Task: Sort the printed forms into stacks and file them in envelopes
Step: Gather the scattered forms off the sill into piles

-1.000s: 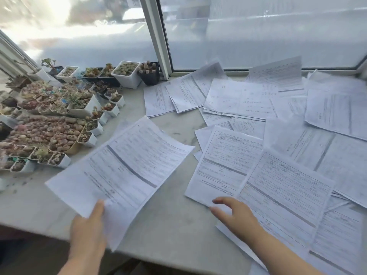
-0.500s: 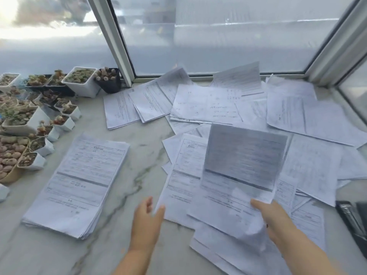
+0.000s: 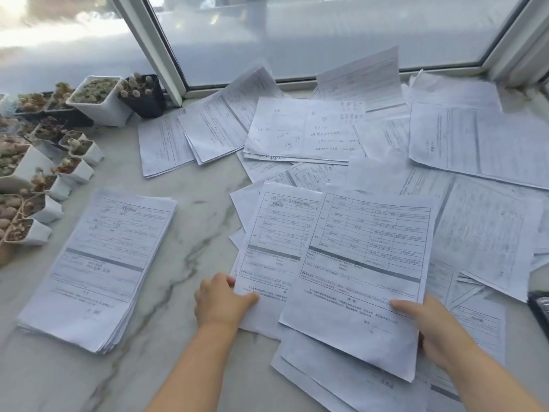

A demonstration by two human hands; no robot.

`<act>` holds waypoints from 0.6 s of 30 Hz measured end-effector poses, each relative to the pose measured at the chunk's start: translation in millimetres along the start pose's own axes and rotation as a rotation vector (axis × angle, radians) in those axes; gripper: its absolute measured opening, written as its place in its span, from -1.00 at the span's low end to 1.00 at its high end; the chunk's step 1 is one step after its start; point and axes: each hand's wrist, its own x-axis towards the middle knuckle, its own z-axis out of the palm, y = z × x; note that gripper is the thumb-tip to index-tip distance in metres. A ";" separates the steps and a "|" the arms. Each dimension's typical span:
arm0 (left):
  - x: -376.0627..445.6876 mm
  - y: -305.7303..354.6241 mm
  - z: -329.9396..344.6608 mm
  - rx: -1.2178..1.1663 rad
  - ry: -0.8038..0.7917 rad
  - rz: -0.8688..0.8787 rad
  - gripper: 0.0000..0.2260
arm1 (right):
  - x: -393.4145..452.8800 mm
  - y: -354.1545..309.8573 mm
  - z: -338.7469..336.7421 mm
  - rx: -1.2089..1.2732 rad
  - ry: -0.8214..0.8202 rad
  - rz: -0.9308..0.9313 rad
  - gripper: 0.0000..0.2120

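Two forms are held at once. One printed form [image 3: 361, 275] is pinched at its lower right edge by the right hand [image 3: 435, 328], thumb on top, and lies tilted over the loose sheets. A second, matching form [image 3: 274, 248] just beside it is gripped at its lower left corner by the left hand [image 3: 221, 301], thumb on the paper. A sorted stack [image 3: 98, 269] of the same form is seen well apart to the left on the marble sill [image 3: 184, 239]. Unsorted sheets [image 3: 475, 150] are spread toward the window. Small plant pots [image 3: 98, 99] are ranged at far left. Step judged: sorting, no envelopes visible. Next move: both forms to be squared together and carried onto the stack.
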 end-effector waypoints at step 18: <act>0.7 -28.4 -94.8 -0.646 0.375 0.201 -0.96 | -5.7 -7.8 12.1 -0.086 -0.114 -0.047 -0.75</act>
